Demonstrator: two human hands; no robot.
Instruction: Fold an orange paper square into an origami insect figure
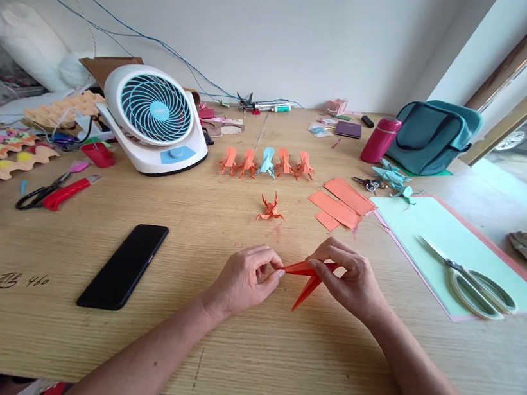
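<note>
We set our clock on the folded orange paper (301, 268), with twelve pointing to the wall. Just past nine, well apart from the hands, we see black-handled scissors (45, 191) and a red cutter (66, 193) side by side. The black phone (123, 266) lies nearer, between eight and nine; we judge it safe unless an elbow slides far out. The fan (156, 107) stands at ten. We cannot tell whether it is running, but a draught from it could tip light paper pieces.

Towards eleven stands a row of five small folded figures (267, 160), four orange and one pale blue, with a single orange figure (270, 210) closer to us. A careless reach forward could crush that one's thin legs.

At the centre, the left hand (247, 279) pinches the paper's narrow left tip between thumb and forefinger. The right hand (352, 279) grips the thicker part between thumb and fingers. A second pointed arm hangs towards seven, free of both hands. If we pull outward too hard, the slim tip could tear; if a fold is pressed off its line, the point would come out crooked. Lowering both hands could buckle the hanging arm against the table (166, 346).

Near one, loose orange strips (334, 209) could scatter at a brush of the knuckles. At three, pale-handled scissors (458, 271) rest on a pale green sheet (408, 242); a wide swing rightward could catch their loops.
</note>
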